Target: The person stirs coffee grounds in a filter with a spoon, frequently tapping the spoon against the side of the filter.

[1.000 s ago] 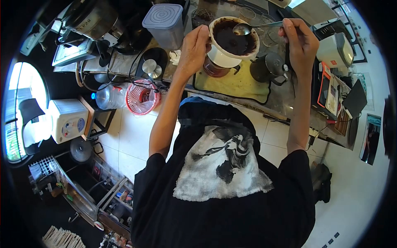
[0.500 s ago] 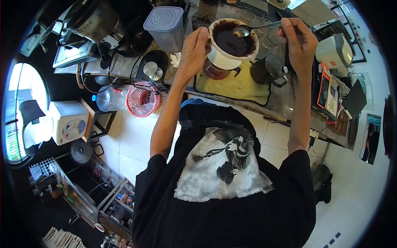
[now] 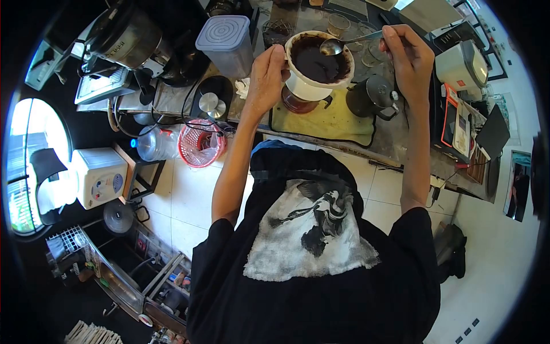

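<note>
A white coffee dripper (image 3: 309, 88) with dark wet coffee grounds (image 3: 314, 62) inside stands on a reddish-brown glass server (image 3: 296, 104). My left hand (image 3: 266, 77) is closed at the dripper's left side, where its handle appears to be; the fingertips are partly hidden. Between the thumb and fingers of my right hand (image 3: 409, 60) is the handle of a metal spoon (image 3: 332, 47). The spoon's bowl hangs over the grounds at the upper right of the dripper. Under the server lies a yellow cloth (image 3: 338, 125), and a dark kettle (image 3: 373, 96) stands to the right.
A lidded plastic container (image 3: 226, 49), a scale with a metal knob (image 3: 211, 103) and a coffee machine (image 3: 129, 37) are to the left. Glass cups (image 3: 339, 25) sit behind the dripper. Below the counter edge are a red basket (image 3: 200, 143) and a water bottle (image 3: 154, 143).
The spoon's bowl has shifted slightly left and up over the grounds, and my right hand has moved a little left. My left hand stays at the dripper. The whole view has shifted slightly.
</note>
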Available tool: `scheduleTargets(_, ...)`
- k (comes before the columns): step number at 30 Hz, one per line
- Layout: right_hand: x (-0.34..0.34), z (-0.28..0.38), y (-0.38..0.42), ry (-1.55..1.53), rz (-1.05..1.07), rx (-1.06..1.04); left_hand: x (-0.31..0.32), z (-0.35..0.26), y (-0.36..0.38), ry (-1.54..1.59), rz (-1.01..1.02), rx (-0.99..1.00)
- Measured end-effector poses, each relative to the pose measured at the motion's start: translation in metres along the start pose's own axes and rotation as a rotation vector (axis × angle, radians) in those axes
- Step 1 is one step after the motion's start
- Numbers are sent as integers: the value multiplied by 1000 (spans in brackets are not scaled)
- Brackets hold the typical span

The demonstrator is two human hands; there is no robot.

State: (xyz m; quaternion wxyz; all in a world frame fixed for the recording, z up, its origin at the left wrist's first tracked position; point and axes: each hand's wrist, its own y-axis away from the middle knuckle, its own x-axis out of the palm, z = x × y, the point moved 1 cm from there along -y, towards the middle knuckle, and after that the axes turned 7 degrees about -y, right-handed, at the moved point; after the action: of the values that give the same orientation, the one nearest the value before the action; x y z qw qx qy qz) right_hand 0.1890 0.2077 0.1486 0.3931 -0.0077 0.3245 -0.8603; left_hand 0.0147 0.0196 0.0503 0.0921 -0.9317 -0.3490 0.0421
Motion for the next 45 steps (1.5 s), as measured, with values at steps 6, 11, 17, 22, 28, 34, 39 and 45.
scheduleTargets(6, 1, 1, 1, 29, -4, 2, 2, 1, 0, 25, -15, -5)
scheduleTargets(11, 2, -3, 2, 28, 4, 11, 1, 2, -1, 19, 12, -23)
scheduleTargets(17, 1, -8, 5, 10, -1, 17, 3, 6, 0, 76, 33, 6)
scheduleTargets(22, 2, -8, 7, 64, -16, 51, 4, 8, -1, 78, 1, -17)
scheduleTargets(28, 3, -9, 7, 88, -1, 43, 3, 6, -1, 60, 11, -36)
scheduleTargets(34, 1, -12, 6, 48, -8, 57, 3, 12, -3, 71, 21, -14)
scheduleTargets(39, 2, -11, 6, 47, -5, 61, 5, 8, -5, 56, 11, -20)
scheduleTargets(45, -1, -13, 5, 74, 4, 41, 2, 9, -6, 56, 48, -38)
